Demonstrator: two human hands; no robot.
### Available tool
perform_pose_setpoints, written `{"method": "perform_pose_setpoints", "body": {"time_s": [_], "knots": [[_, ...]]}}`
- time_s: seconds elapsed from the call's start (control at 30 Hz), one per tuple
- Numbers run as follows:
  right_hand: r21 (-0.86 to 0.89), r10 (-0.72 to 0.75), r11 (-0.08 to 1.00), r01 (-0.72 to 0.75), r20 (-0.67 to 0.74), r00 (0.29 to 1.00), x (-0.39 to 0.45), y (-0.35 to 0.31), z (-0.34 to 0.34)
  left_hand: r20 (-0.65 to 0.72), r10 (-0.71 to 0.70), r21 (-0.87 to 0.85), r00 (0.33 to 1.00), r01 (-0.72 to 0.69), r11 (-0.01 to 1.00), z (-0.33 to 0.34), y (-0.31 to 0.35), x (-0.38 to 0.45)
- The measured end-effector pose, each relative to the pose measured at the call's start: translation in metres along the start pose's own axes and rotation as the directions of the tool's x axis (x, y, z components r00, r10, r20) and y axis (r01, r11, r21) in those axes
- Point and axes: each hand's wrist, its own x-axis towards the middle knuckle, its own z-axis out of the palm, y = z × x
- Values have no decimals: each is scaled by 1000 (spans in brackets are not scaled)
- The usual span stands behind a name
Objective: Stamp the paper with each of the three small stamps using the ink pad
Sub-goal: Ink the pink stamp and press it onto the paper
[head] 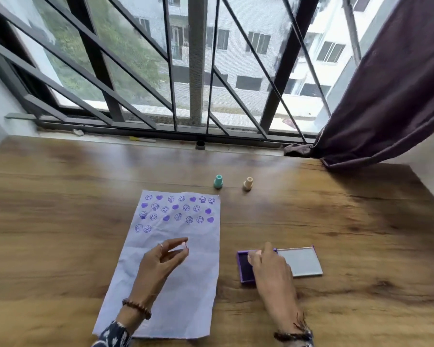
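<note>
Low in the frame, left of centre, the left hand (161, 259) hovers over the paper (166, 271), its fingers (178, 240) loosely curled with thumb and forefinger tips close together; something pale shows at the tips, too small to name. A ring sits on one finger and a beaded bracelet (137, 308) on the wrist, with a patterned sleeve (114, 334) cut off at the bottom edge.

The paper lies creased on the wooden worktop (60, 209), its upper part covered with rows of purple smiley and heart prints (177, 211).

To the right, the right hand (271, 267) rests over the open ink pad (246, 265). Its fingers (254, 256) are bunched together, pinching a pale pink object pressed at the pad, likely the third stamp, mostly hidden by the hand. The hand also covers much of the dark pad and the hinge of its grey lid (300, 261), which lies flat to the right.

Above the paper's upper right corner stand a teal stamp (218, 181) and, near it, a cream stamp (247, 183), both upright and apart.
</note>
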Motion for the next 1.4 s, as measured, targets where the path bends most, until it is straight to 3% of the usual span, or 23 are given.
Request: {"method": "perform_pose_setpoints", "body": {"time_s": [0.1,0.3,0.5,0.83,0.9,1.0,1.27,1.33,1.4], "knots": [[250,12,968,1,-48,999,-15,-27,6,-21,-38,-48,999,37,998,-35,2,6],[308,-126,944,121,-3,992,-19,-99,53,24,-222,-270,975,220,937,-75,1,25],[186,-278,943,275,-12,961,3,-154,82,153,-321,-476,935,354,805,-88,-1,34],[-108,-410,911,397,-149,900,-8,-170,125,279,-329,-537,902,431,725,-100,-12,40],[-87,-397,918,388,-167,902,-6,-171,125,291,-337,-540,896,444,715,-101,-14,41],[3,-319,947,320,-77,945,9,-170,117,301,-349,-539,887,460,706,-102,-15,41],[-22,-295,955,296,59,954,32,-179,105,301,-364,-504,881,471,724,-103,-12,41],[25,-304,953,303,62,951,29,-177,103,296,-363,-501,884,467,729,-103,-10,39],[207,-233,954,218,47,971,25,-171,98,292,-366,-503,883,468,726,-103,-8,39]]}}
